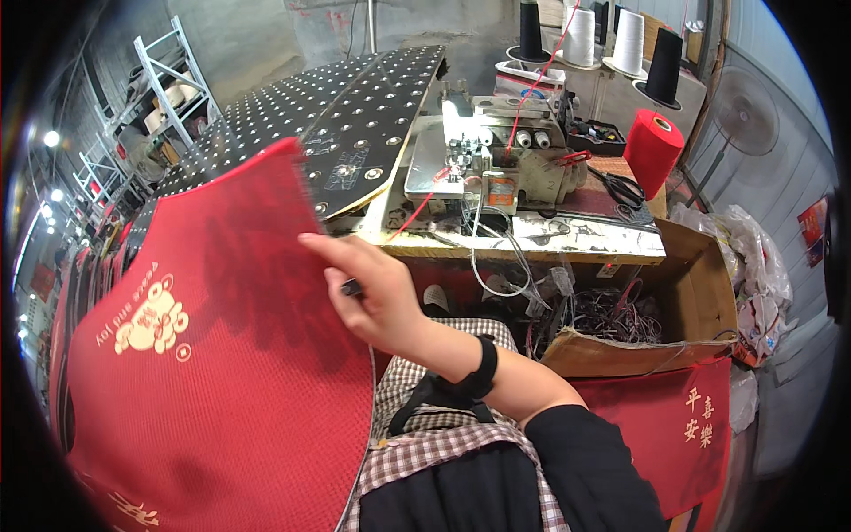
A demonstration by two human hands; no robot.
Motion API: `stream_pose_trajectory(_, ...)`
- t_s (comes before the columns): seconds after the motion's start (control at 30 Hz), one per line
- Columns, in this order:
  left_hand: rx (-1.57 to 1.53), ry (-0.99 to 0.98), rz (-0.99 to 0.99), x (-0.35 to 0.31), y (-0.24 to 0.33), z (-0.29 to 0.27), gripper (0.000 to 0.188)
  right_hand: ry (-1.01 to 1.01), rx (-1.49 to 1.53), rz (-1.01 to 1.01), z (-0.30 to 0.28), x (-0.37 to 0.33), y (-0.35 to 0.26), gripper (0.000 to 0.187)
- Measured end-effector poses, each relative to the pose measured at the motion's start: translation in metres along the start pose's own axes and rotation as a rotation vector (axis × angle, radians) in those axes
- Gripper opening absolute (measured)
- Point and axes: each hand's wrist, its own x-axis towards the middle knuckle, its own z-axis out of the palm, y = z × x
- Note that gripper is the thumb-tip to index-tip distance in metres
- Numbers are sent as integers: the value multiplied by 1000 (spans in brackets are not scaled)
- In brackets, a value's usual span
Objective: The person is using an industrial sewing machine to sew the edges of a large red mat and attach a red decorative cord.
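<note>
A large red mat (257, 381) with pale printed figures and lettering hangs at the left, one corner raised and blurred. My right hand (377, 297) is at the mat's right edge, its forefinger stretched along the red surface. The other fingers curl around a small black object (352, 287); only its dark end shows, so I cannot tell its kind. Whether the hand also grips the mat is unclear. My left hand does not show. Beyond my right hand stands an overlock sewing machine (523, 155), lit at its needle, with a red thread (412, 217) trailing from it.
A black studded table (355, 115) extends behind the mat. Scissors (620, 188), a red thread cone (654, 151) and white and black cones (579, 40) stand around the machine. A cardboard box (638, 346) of thread scraps sits right, above another red mat (674, 426). A fan (743, 111) stands behind.
</note>
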Motion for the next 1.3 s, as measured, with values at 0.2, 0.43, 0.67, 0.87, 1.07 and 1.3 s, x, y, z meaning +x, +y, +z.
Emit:
stream_pose_trajectory(0.2, 18, -23, 21, 4, -3, -4, 73, 94, -74, 148, -27, -50, 2, 40)
stream_pose_trajectory(0.43, 68, -72, 35, 8, -15, -6, 74, 580, 212, 595, -80, -79, 59, 45)
stream_pose_trajectory(0.67, 317, -199, 155, -15, 10, 9, 75, 558, 350, 633, -97, -69, 140, 47)
stream_pose_trajectory(0.87, 472, -274, 353, -48, 44, 23, 78, 499, 316, 601, -99, -51, 174, 47)
stream_pose_trajectory(1.07, 459, -190, 273, -52, 36, 38, 84, 480, 270, 621, -103, -41, 181, 48)
stream_pose_trajectory(1.3, 476, -155, 203, -56, 25, 39, 91, 503, 160, 624, -98, -45, 177, 45)
